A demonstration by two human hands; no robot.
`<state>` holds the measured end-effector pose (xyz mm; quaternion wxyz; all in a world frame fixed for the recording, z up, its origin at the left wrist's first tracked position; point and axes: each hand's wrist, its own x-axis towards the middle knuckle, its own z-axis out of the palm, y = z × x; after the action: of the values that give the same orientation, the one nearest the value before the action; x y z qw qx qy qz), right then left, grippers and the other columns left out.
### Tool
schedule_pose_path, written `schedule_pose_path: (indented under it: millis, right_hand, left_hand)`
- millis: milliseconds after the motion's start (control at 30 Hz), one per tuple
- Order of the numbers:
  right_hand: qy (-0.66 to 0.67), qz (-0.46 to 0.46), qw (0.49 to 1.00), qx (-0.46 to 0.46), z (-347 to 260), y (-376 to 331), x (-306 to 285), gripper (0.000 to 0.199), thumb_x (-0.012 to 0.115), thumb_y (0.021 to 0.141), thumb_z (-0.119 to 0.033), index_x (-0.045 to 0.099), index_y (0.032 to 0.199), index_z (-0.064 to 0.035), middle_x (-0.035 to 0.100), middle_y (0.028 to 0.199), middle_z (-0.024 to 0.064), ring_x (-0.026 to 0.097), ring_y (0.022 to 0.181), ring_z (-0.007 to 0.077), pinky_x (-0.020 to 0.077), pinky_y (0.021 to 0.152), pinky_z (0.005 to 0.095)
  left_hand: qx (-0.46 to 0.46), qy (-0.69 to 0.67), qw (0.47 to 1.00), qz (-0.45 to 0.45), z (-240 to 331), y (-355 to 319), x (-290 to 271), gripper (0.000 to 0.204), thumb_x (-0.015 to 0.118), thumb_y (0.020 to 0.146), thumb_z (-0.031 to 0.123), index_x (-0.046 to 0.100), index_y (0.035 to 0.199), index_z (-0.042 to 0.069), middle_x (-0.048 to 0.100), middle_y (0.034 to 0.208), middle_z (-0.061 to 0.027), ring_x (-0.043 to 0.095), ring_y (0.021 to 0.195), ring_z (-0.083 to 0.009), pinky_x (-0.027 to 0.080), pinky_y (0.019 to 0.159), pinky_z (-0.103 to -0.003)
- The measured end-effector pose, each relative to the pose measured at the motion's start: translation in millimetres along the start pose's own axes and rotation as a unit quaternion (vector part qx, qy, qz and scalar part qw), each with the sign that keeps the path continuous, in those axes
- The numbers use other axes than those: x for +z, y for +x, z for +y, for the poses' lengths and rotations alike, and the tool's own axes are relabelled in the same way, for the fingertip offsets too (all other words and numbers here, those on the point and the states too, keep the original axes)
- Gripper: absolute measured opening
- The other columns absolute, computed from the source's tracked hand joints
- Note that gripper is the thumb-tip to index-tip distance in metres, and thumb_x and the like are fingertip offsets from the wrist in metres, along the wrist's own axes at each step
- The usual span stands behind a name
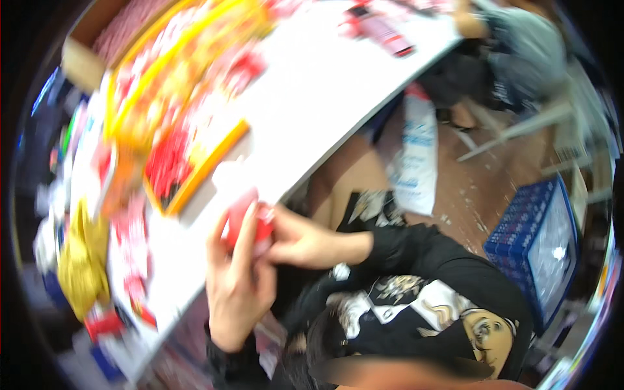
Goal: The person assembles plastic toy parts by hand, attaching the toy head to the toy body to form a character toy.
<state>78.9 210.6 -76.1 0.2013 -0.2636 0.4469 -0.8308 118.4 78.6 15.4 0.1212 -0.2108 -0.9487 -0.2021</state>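
Left hand (pixel 235 286): grip closed round a small red packet (pixel 250 224).
Right hand (pixel 300 242): pinches the packet's right end.
Desk (pixel 325 91): white, with a yellow-rimmed tray (pixel 195 175) of red packets.

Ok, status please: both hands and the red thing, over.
Left hand wrapped around small red packet. Right hand pinching its right end. Held at white table edge; picture blurred, nothing blocking.
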Motion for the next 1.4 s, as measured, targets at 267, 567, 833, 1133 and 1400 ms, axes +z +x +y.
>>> schedule_pose_path:
  millis: [267,567,833,1133,1400]
  right_hand:
    - [-0.107,0.149,0.982,-0.043,37.8,3.5,7.7,0.045,0.044,0.088,-0.006,0.032,0.131,0.0004,0.056,0.111,0.0201,0.058,0.103,0.0262,0.0476,0.085,0.0349]
    - [0.124,0.107,0.982,0.092,45.7,-2.0,-2.2,0.059,0.033,0.088,0.007,0.016,0.142,-0.0096,0.052,0.113,0.0171,0.064,0.081,0.0248,0.0581,0.054,0.033]
    - [0.186,0.063,0.971,0.139,33.5,-7.3,-1.8,0.055,0.035,0.095,-0.003,0.011,0.143,-0.0112,0.049,0.113,0.0155,0.058,0.091,0.0214,0.0577,0.064,0.0376]
    - [0.203,0.046,0.969,0.135,33.8,-10.4,3.6,0.049,0.039,0.094,-0.007,0.022,0.139,-0.007,0.049,0.097,0.01,0.051,0.072,0.0134,0.0563,0.065,0.0374]
    - [0.267,0.016,0.957,0.115,33.1,-12.2,-10.0,0.041,0.041,0.092,-0.004,0.028,0.131,-0.0018,0.048,0.091,0.0121,0.051,0.072,0.0139,0.0565,0.071,0.0403]
  left_hand:
    - [0.041,0.144,0.987,-0.059,-8.7,2.3,8.8,0.065,0.058,0.074,-0.005,0.043,0.136,0.008,0.05,0.093,-0.0179,0.058,0.074,-0.0341,0.049,0.063,-0.041]
    - [0.091,0.085,0.984,-0.128,-39.1,4.6,20.2,0.058,0.064,0.078,0.009,0.044,0.132,0.004,0.053,0.078,-0.0183,0.058,0.056,-0.0335,0.047,0.047,-0.041]
    - [0.095,0.067,0.98,-0.16,-39.0,10.4,-0.5,0.059,0.062,0.077,0.005,0.043,0.133,0.005,0.052,0.078,-0.0145,0.058,0.059,-0.0305,0.047,0.052,-0.038]
    - [0.059,0.087,0.98,-0.169,-39.0,8.3,-15.9,0.05,0.058,0.084,0.005,0.044,0.132,0.007,0.057,0.083,-0.0164,0.061,0.066,-0.031,0.049,0.055,-0.036]
    - [-0.046,-0.112,0.993,0.001,-47.8,30.9,-46.3,0.03,0.042,0.097,0.01,0.054,0.125,0.006,0.061,0.078,-0.0059,0.058,0.061,-0.0103,0.048,0.052,-0.024]
